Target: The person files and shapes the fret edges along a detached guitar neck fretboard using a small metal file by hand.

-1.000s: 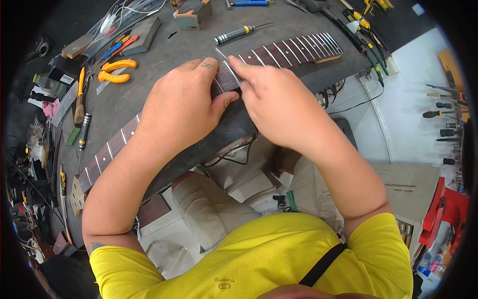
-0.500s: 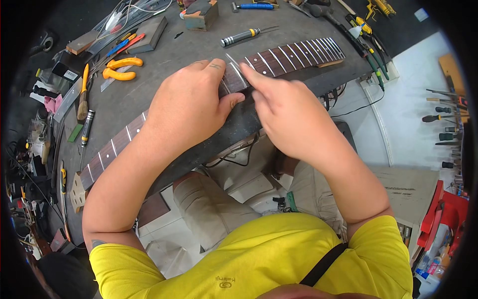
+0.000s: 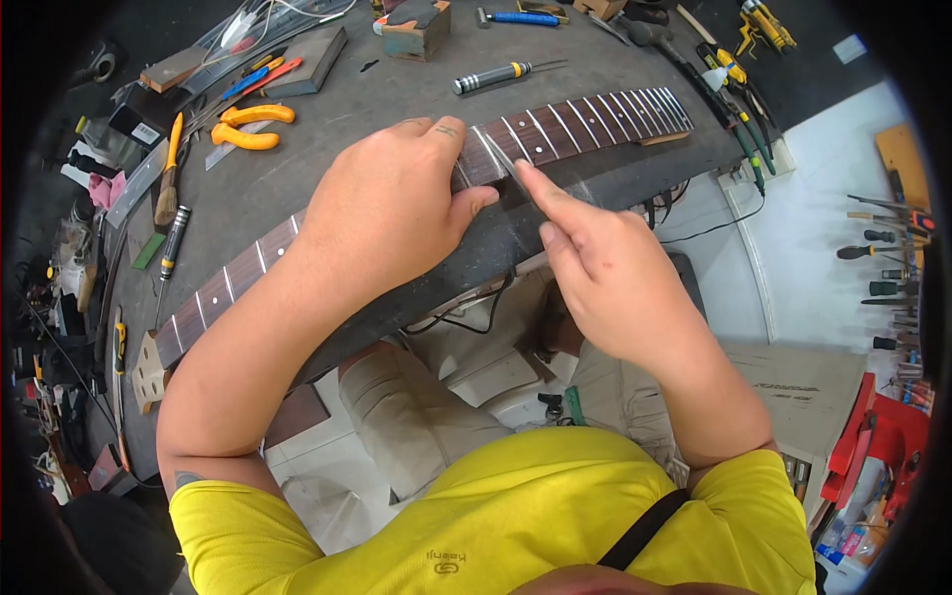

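A guitar neck (image 3: 567,134) with a dark fretboard, silver frets and white dots lies across the bench. Its pale headstock (image 3: 149,374) with holes is at the lower left, partly hidden by my left forearm. My left hand (image 3: 392,193) is closed around the middle of the neck, thumb on the near edge. In my right hand (image 3: 613,273) is a slim metal file (image 3: 505,157), pinched with the index finger stretched along it. The file's tip lies over the fretboard beside a fret, just right of my left hand. Its rear end is hidden in my palm.
On the dark bench (image 3: 347,104) beyond the neck lies a precision screwdriver (image 3: 493,76). Orange-handled pliers (image 3: 248,129), a brush (image 3: 169,193) and another screwdriver (image 3: 175,243) are at left. A wooden block (image 3: 415,30) stands at the back; several tools lie back right.
My right hand has drawn back toward me and to the right, pulling the file with it. My left hand keeps its grip on the neck. The whole view has shifted slightly.
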Tool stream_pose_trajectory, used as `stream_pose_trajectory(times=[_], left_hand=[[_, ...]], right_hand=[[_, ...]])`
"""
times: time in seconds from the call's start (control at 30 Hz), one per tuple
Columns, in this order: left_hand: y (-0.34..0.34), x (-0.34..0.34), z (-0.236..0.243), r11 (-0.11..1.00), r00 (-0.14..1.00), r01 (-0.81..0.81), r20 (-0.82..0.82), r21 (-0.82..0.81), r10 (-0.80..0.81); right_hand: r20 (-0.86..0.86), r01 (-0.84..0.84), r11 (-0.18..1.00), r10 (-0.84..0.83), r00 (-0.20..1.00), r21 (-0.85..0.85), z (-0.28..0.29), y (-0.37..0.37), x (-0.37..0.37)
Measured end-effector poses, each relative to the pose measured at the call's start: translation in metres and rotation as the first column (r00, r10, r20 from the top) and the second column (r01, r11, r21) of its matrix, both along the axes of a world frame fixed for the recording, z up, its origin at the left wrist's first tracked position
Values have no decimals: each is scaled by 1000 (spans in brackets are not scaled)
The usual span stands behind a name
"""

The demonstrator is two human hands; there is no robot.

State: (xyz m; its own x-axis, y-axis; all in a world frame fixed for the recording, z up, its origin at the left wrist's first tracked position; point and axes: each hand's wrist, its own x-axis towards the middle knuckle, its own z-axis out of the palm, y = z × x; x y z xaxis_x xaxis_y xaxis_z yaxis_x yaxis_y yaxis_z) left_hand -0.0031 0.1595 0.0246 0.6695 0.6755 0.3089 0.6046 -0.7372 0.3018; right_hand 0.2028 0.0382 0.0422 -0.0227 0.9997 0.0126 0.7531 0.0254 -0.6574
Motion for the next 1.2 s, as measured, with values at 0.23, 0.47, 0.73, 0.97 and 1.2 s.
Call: stream_pose_trajectory(times=[0.23,0.47,0.73,0.97,1.2], left_hand=[[0,1,3,1000,1000,5,-6,-17,-5],[-1,4,2,1000,1000,21,1,1,-21],[1,2,-1,999,999,36,2,2,-36],[2,1,-2,999,999,32,18,19,-32],[0,2,-1,1000,1000,19,9,19,-19]], right_hand=[[91,-28,992,17,996,126,-6,23,-5],[117,-48,980,25,993,193,-3,21,-4],[55,-46,994,41,998,94,-6,-11,-2],[153,-41,986,17,988,161,-16,39,-11],[85,-5,992,-6,996,129,-19,-30,-2]])
